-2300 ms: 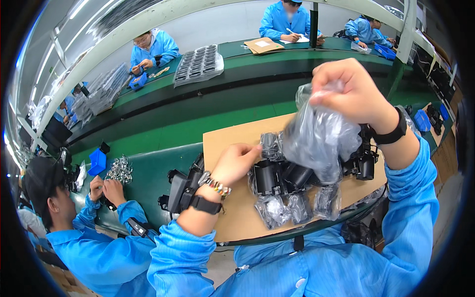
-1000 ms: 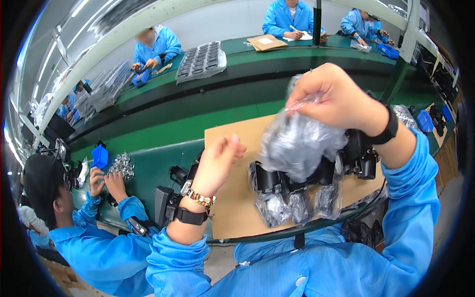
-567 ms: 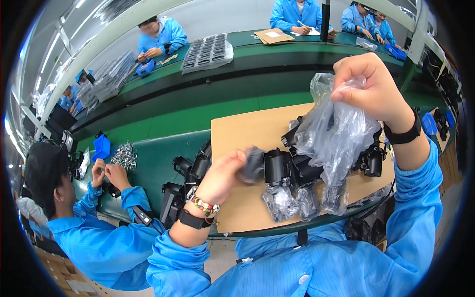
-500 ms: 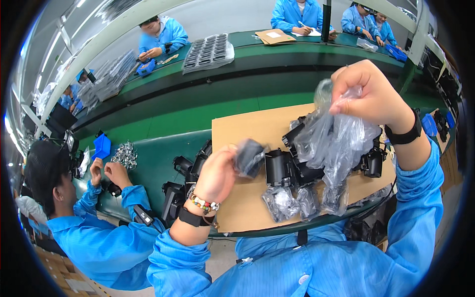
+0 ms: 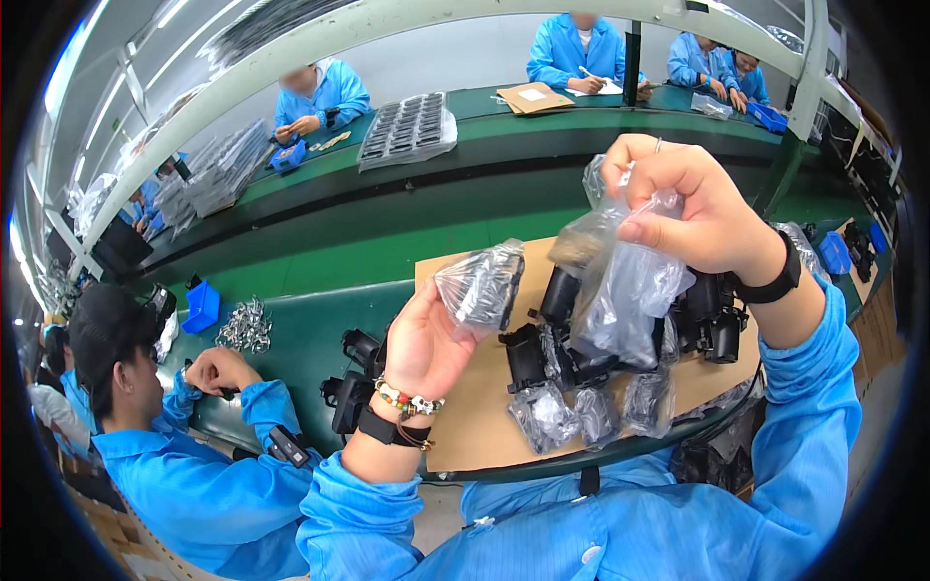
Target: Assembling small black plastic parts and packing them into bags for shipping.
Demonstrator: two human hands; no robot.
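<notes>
My left hand (image 5: 426, 339) holds up a black part wrapped in a clear plastic bag (image 5: 489, 286), its fingers closed about the bag. At the right, my right hand (image 5: 693, 208) pinches a bunch of clear plastic bags (image 5: 625, 300) by the top, and they hang down over the parts. Under and beside them lie several black cylindrical parts (image 5: 526, 358), partly covered. Nearest me, more bagged black parts (image 5: 544, 418) rest on a brown cardboard sheet (image 5: 475, 416). What hangs inside the bunch is hard to make out.
To the left of the cardboard stand black parts (image 5: 354, 397) on the green table. A co-worker (image 5: 194, 465) sits at the left, near a pile of metal pieces (image 5: 245, 327) and a blue bin (image 5: 201, 307). Across is another bench (image 5: 523, 104) with people and a black tray (image 5: 407, 126).
The bagged part in my left hand has risen and turned, and shows sharper. My right hand has shifted left and slightly down with the bunch of plastic bags.
</notes>
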